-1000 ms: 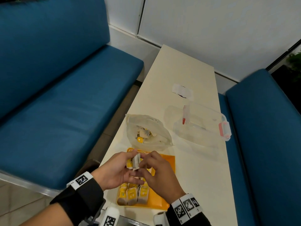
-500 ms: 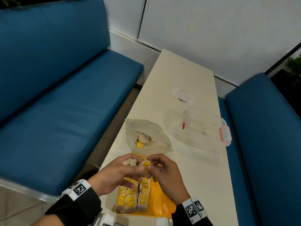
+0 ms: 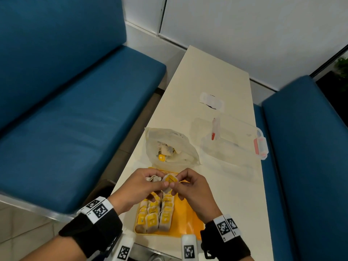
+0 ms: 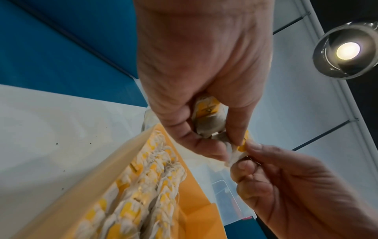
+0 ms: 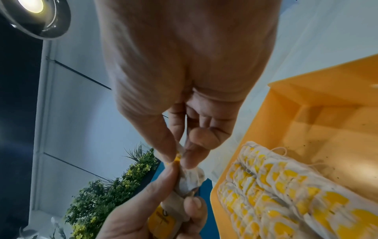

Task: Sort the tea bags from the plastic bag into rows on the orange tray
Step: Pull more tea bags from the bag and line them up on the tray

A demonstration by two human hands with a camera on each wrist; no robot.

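Observation:
Both hands meet above the far end of the orange tray. My left hand holds a small bunch of tea bags in its curled fingers and pinches one yellow-tagged tea bag. My right hand pinches the same tea bag by thumb and forefinger from the other side. In the left wrist view the shared tea bag sits between both hands' fingertips. Rows of tea bags fill the tray's left part. The plastic bag lies open just beyond the tray with more tea bags inside.
A clear lidded box with pink clasps stands right of the plastic bag. A small white packet lies farther along the narrow cream table. Blue benches flank the table on both sides.
The hands have lowered slightly toward the tray and turned the tea bag, so its yellow tag now faces up between both pinches. The head view has shifted a little.

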